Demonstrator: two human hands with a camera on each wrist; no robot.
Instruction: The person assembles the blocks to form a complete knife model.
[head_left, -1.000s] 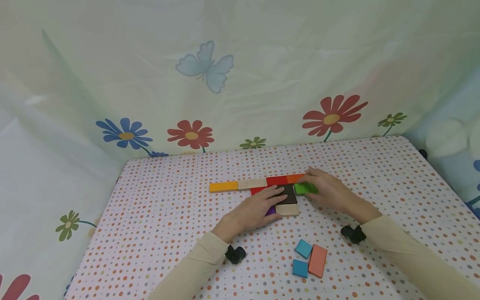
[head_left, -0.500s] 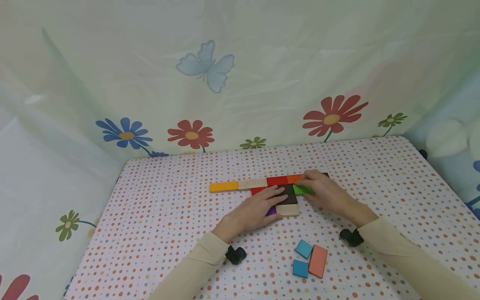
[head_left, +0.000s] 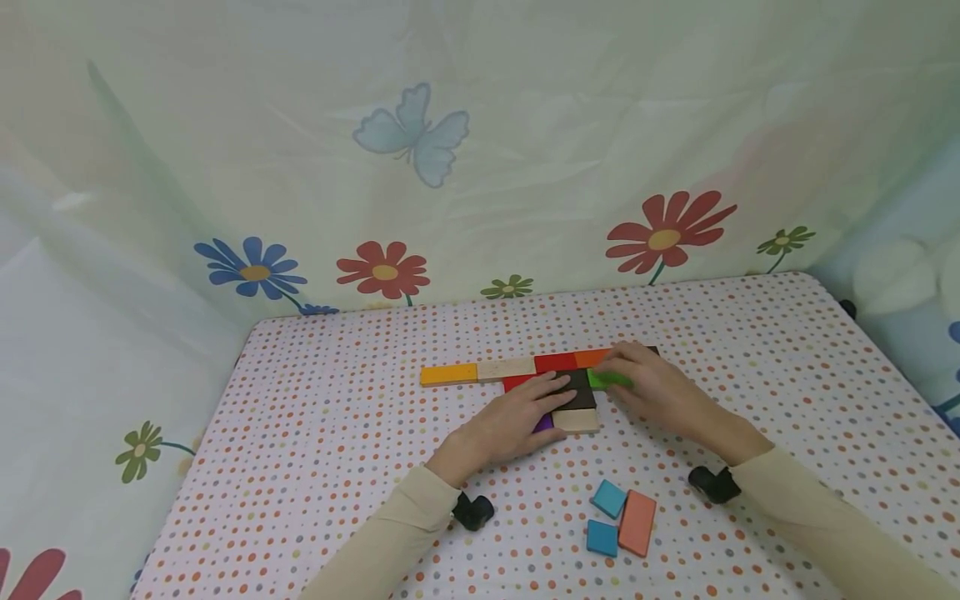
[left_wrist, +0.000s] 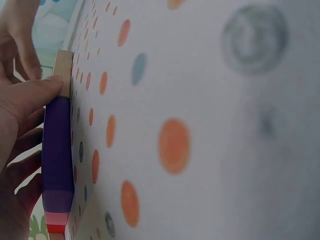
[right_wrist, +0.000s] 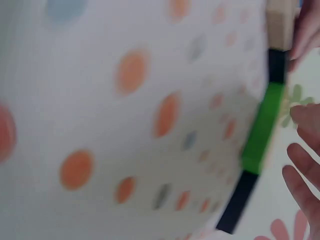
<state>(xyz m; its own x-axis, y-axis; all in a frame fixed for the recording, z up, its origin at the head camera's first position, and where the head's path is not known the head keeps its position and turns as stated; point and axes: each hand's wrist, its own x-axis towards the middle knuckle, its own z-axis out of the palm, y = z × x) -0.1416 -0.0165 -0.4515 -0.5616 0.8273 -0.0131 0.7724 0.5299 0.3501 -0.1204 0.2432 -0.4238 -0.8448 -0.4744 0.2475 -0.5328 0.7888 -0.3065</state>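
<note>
My left hand point(head_left: 510, 421) lies over a cluster of wooden blocks, fingers spread across the dark block point(head_left: 581, 393). Its thumb touches the plain wood block point(left_wrist: 62, 70), beside the purple block point(left_wrist: 57, 145). A red block point(head_left: 516, 382) shows partly behind the fingers. At the cluster's right side, my right hand point(head_left: 652, 387) hovers over a green block point(right_wrist: 263, 125). In the right wrist view the fingers are loosely extended and apart from that block, which lies flat between two dark blocks.
Behind runs a row of yellow point(head_left: 448, 375), plain wood point(head_left: 506, 369), red point(head_left: 555, 362) and orange point(head_left: 591, 357) blocks, with a dark block point(head_left: 652, 350) at its right end. Nearer the front lie two blue blocks point(head_left: 602, 537) and a salmon block point(head_left: 637, 522) on the dotted cloth.
The green block has slid slightly left against the dark block. My right hand has shifted a little, uncovering the row's dark end block. My left hand has stayed put.
</note>
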